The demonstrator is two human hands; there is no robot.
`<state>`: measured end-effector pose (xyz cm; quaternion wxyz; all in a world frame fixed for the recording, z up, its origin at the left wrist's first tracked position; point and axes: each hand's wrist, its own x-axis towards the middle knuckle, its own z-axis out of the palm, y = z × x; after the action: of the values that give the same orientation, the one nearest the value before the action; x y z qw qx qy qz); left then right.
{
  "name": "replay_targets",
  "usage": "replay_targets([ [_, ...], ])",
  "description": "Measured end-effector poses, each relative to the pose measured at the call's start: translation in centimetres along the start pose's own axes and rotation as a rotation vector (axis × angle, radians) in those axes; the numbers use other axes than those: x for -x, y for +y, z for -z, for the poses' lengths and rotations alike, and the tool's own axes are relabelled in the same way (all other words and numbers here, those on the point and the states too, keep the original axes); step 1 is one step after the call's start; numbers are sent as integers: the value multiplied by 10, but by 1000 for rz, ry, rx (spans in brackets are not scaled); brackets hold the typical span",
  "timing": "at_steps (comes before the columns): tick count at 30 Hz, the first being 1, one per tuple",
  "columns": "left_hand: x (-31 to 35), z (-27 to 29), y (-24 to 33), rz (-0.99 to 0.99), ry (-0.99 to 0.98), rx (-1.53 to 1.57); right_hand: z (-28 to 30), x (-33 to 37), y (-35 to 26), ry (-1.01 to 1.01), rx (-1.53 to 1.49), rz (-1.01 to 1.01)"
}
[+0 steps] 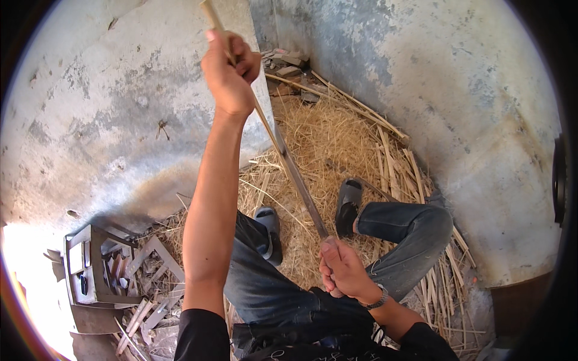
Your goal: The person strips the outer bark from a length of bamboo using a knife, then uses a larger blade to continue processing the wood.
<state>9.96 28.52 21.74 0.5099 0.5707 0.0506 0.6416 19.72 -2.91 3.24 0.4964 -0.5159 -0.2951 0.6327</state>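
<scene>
My left hand (232, 75) is raised at the upper middle, its fingers closed round a thin bamboo strip (265, 122). One end of the strip sticks out above the fist; the other slants down to the right and meets a long knife. Low and to the right, my right hand (349, 271) grips the knife's handle. The dark, narrow blade (301, 186) points up and away, in line with the strip. Whether its edge is in the bamboo or only lies along it, I cannot tell.
Fine shavings (319, 132) cover the floor between my sandalled feet. Bamboo strips (391, 162) lie along the right wall (463, 120), with broken bricks (289, 63) in the far corner. A wooden frame (90, 265) and scraps stand at the lower left, beside the left wall (120, 108).
</scene>
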Motion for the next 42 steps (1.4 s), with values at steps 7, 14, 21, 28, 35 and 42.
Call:
replay_targets([
  [7,3,6,-12,-28,-3,85,26,-7,-63,79,67,57],
  [14,4,-19,-14,-46,-18,54,4,11,-64,293,40,767],
  [21,6,-23,-20,-13,-47,43,61,13,63,78,42,-489],
  [28,-2,-22,-13,131,-271,113,41,23,-42,105,558,130],
  [35,-22,13,-15,249,-225,186,89,45,-44,4,1085,176],
  [42,-23,43,-9,334,-353,321,101,56,-34,445,590,26],
])
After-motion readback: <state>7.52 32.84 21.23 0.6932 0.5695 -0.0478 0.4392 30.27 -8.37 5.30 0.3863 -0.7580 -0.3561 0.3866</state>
